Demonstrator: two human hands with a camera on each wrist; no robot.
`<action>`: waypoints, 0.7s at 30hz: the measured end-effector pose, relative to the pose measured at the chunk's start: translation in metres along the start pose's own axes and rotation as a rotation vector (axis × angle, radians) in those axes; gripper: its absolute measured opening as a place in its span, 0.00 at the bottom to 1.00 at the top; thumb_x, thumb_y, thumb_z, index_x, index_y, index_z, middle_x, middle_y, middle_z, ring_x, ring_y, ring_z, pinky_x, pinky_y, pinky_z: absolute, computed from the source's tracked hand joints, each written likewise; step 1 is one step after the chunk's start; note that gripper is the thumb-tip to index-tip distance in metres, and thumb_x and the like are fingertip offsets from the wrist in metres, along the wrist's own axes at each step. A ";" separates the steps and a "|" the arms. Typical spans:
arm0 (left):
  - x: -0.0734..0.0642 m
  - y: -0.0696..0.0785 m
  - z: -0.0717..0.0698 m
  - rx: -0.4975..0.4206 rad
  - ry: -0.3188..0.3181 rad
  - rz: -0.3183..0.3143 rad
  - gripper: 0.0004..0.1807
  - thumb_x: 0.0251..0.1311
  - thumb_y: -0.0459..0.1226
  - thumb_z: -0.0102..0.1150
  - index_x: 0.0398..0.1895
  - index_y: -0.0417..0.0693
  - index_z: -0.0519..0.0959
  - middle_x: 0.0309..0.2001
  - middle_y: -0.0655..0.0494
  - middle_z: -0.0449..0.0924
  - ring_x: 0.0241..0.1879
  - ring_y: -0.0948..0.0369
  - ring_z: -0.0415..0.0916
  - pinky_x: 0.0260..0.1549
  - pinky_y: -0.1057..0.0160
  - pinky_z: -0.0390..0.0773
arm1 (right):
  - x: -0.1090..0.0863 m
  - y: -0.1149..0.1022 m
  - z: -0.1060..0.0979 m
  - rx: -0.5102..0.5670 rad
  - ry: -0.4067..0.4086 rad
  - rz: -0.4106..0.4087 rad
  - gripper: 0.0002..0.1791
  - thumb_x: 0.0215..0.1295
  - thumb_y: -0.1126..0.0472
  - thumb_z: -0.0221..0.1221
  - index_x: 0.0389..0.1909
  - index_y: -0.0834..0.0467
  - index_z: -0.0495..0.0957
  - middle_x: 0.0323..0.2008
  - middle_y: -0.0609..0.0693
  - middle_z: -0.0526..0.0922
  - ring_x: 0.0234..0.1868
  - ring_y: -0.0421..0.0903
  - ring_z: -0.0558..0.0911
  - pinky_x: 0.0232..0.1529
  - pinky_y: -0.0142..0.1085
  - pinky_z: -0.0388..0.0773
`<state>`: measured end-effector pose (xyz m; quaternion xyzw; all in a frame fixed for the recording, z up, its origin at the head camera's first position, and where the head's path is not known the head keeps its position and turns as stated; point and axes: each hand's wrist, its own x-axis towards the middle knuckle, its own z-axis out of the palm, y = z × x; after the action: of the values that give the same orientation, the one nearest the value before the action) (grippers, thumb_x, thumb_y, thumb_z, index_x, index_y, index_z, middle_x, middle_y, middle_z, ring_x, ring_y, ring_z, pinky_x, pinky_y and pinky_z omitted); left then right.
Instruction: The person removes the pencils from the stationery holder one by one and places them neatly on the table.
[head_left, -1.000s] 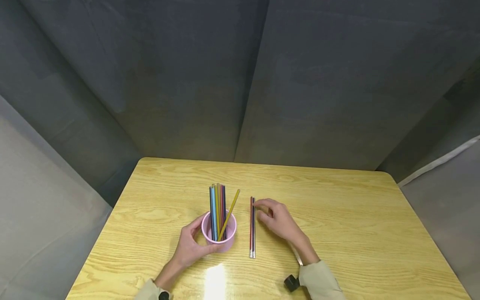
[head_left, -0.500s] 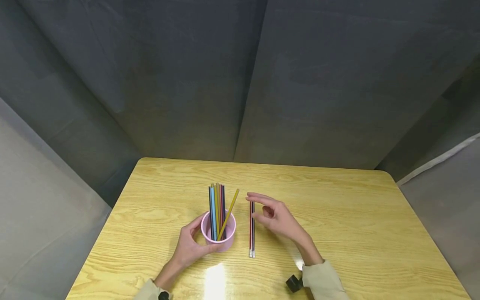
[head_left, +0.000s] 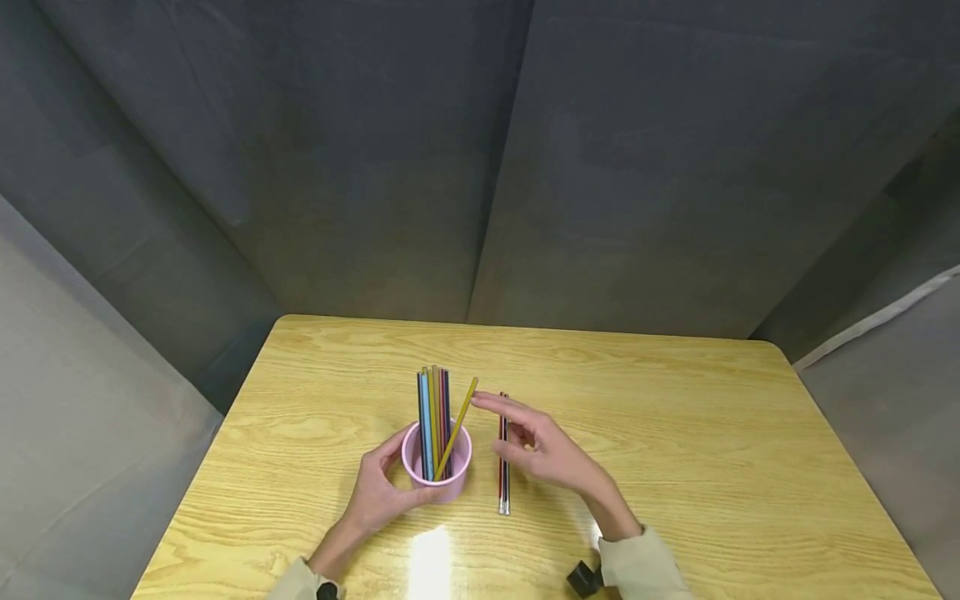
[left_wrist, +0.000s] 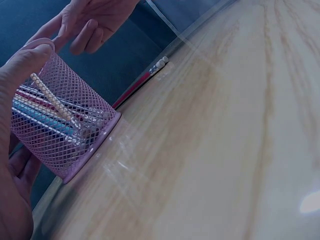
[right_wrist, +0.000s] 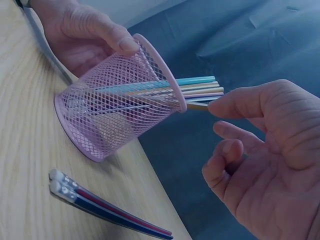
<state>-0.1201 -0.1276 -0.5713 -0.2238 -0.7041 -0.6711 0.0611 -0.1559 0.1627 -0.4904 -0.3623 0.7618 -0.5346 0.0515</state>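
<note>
L grip (head_left: 375, 497) holds pink cup (right_wrist: 116, 120) from L.

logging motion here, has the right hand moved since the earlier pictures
Yes, the right hand has moved left in the head view, toward the round pink mesh cup.

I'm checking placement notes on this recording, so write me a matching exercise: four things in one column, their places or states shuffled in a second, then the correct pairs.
Column one
1. Person's bare right hand
2. Thin yellow pencil nearest that hand
3. Round pink mesh cup
4. Two thin red and dark pencils with white ends

Column two
A. Gripped by the bare left hand
B. Lying side by side on the wood-grain tabletop
C. Extended fingertip at a pencil's upper end
D. Leaning away from the bundle of coloured pencils

Pairs: 1-C, 2-D, 3-A, 4-B
</note>
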 end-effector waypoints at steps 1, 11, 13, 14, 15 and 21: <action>0.000 0.000 0.000 -0.001 -0.002 0.003 0.51 0.39 0.27 0.84 0.72 0.37 0.71 0.67 0.38 0.78 0.66 0.59 0.77 0.71 0.65 0.71 | 0.000 0.000 0.001 -0.002 -0.004 0.002 0.33 0.71 0.71 0.63 0.75 0.56 0.70 0.51 0.54 0.83 0.24 0.39 0.67 0.23 0.29 0.69; 0.000 0.000 0.000 -0.002 -0.005 0.008 0.51 0.40 0.27 0.84 0.73 0.39 0.71 0.67 0.39 0.78 0.66 0.58 0.77 0.71 0.64 0.71 | 0.003 0.000 0.010 0.007 -0.010 0.056 0.27 0.80 0.62 0.55 0.77 0.52 0.69 0.36 0.47 0.76 0.27 0.37 0.65 0.27 0.30 0.68; 0.000 0.000 0.000 0.000 -0.006 0.008 0.50 0.40 0.27 0.84 0.73 0.39 0.71 0.67 0.39 0.78 0.66 0.58 0.77 0.71 0.64 0.71 | 0.003 -0.001 0.012 0.002 -0.010 0.072 0.26 0.81 0.61 0.53 0.77 0.52 0.69 0.51 0.45 0.81 0.28 0.37 0.65 0.29 0.30 0.70; 0.000 0.000 0.000 0.000 -0.006 0.008 0.50 0.40 0.27 0.84 0.73 0.39 0.71 0.67 0.39 0.78 0.66 0.58 0.77 0.71 0.64 0.71 | 0.003 -0.002 0.012 0.000 -0.013 0.079 0.26 0.82 0.60 0.53 0.77 0.52 0.69 0.59 0.45 0.80 0.30 0.38 0.66 0.30 0.31 0.71; 0.000 0.000 0.000 0.001 -0.006 0.010 0.50 0.40 0.27 0.84 0.73 0.39 0.71 0.67 0.39 0.78 0.66 0.58 0.77 0.71 0.64 0.71 | 0.003 -0.003 0.013 0.004 -0.018 0.089 0.26 0.82 0.60 0.52 0.77 0.51 0.68 0.67 0.46 0.77 0.35 0.37 0.71 0.36 0.31 0.76; 0.000 -0.001 0.000 0.000 -0.006 0.017 0.50 0.40 0.27 0.84 0.72 0.37 0.71 0.66 0.37 0.78 0.65 0.58 0.77 0.70 0.64 0.72 | 0.003 -0.005 0.015 0.037 -0.042 0.132 0.25 0.85 0.57 0.47 0.78 0.45 0.66 0.78 0.43 0.66 0.79 0.47 0.61 0.79 0.51 0.62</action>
<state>-0.1207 -0.1277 -0.5721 -0.2317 -0.7023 -0.6700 0.0648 -0.1486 0.1485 -0.4914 -0.3213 0.7727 -0.5363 0.1096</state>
